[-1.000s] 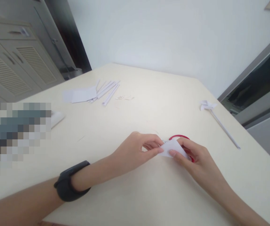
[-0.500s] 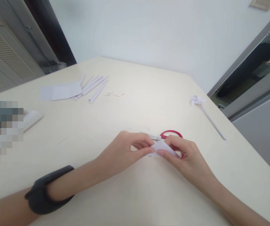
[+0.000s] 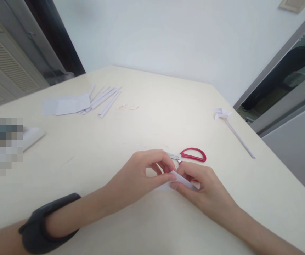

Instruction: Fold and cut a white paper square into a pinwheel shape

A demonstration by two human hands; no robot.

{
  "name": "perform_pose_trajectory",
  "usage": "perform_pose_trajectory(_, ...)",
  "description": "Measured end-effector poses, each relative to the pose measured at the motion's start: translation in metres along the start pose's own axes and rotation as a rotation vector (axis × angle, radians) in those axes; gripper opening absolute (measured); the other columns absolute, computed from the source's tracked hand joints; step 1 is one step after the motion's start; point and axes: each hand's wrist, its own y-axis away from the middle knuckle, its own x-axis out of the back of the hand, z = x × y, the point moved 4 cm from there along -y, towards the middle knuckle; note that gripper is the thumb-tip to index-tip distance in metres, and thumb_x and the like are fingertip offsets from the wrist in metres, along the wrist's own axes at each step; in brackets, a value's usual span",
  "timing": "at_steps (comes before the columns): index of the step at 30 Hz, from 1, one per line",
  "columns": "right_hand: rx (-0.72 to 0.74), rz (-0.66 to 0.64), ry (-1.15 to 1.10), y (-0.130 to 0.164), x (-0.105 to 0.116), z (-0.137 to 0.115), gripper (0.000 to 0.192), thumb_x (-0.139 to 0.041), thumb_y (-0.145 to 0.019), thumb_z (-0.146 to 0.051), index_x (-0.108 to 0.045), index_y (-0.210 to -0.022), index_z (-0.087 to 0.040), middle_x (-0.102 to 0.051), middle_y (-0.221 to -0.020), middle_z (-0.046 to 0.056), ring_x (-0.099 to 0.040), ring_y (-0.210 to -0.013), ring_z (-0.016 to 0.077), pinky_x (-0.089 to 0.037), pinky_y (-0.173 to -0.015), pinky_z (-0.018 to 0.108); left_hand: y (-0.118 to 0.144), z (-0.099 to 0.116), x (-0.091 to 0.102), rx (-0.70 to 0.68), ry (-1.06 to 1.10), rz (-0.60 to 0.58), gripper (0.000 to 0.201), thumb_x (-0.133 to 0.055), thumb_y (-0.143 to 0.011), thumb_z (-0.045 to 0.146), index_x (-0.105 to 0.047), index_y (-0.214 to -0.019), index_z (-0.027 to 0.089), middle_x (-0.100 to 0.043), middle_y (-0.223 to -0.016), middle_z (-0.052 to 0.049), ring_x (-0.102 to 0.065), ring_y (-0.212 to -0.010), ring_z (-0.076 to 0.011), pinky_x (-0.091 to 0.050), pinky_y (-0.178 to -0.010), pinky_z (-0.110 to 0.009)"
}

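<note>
Both hands pinching a small folded piece of white paper (image 3: 180,180) low over the cream bench (image 3: 152,117)

Left hand (image 3: 139,175) and right hand (image 3: 200,191) have their fingers closed on the paper from either side; I'd say it's feather-light, floppy and creases easily, so edges and corners are the place to grip; red-handled scissors (image 3: 191,156) lie just beyond the fingers; a white paper pinwheel on a stick (image 3: 232,129) sits well off to the right, rolled white paper sticks and flat sheets (image 3: 88,101) far left; smooth matte top, pale wall behind.
</note>
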Motion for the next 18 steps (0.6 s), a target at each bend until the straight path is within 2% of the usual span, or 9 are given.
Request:
perform_pose_trajectory(4,-0.003,0.028,-0.022,0.000,0.001,-0.001,0.014,-0.057,-0.081,-0.018,-0.050,-0.068,-0.019,-0.051,-0.065,-0.005,-0.045,-0.061,0.0103,-0.031,-0.052,0.021,-0.001,-0.004,0.002,0.080,0.115,-0.012,0.012,-0.063,-0.077,0.026,-0.058,-0.070,0.017,-0.061,-0.072,0.002,-0.058,-0.071,-0.0123,-0.045,-0.068,-0.024)
perform_pose_trajectory(9,-0.020,0.042,-0.070,-0.001,0.006,0.001,0.015,-0.052,-0.087,-0.023,-0.057,-0.074,-0.020,-0.056,-0.067,-0.003,-0.050,-0.063,0.0105,-0.034,-0.052,0.020,-0.004,-0.010,0.001,0.096,0.140,-0.030,0.015,-0.062,-0.078,0.028,-0.056,-0.071,0.016,-0.060,-0.073,0.001,-0.058,-0.073,-0.0150,-0.044,-0.069,-0.028)
perform_pose_trajectory(15,-0.019,0.023,0.017,0.002,0.009,-0.001,0.018,-0.049,-0.088,-0.023,-0.056,-0.071,-0.019,-0.050,-0.060,-0.003,-0.045,-0.056,0.0104,-0.031,-0.049,0.022,-0.003,-0.011,-0.003,-0.030,0.146,-0.043,0.012,-0.057,-0.083,0.026,-0.061,-0.079,0.015,-0.062,-0.080,0.000,-0.058,-0.077,-0.0134,-0.046,-0.076,-0.027)
perform_pose_trajectory(18,-0.009,0.003,0.032,0.004,0.006,-0.001,0.020,-0.047,-0.089,-0.023,-0.054,-0.071,-0.019,-0.048,-0.059,-0.004,-0.043,-0.055,0.0105,-0.030,-0.049,0.022,-0.001,-0.009,-0.003,-0.047,0.130,-0.048,0.013,-0.057,-0.083,0.024,-0.062,-0.077,0.014,-0.063,-0.079,-0.001,-0.059,-0.076,-0.0130,-0.046,-0.075,-0.026)
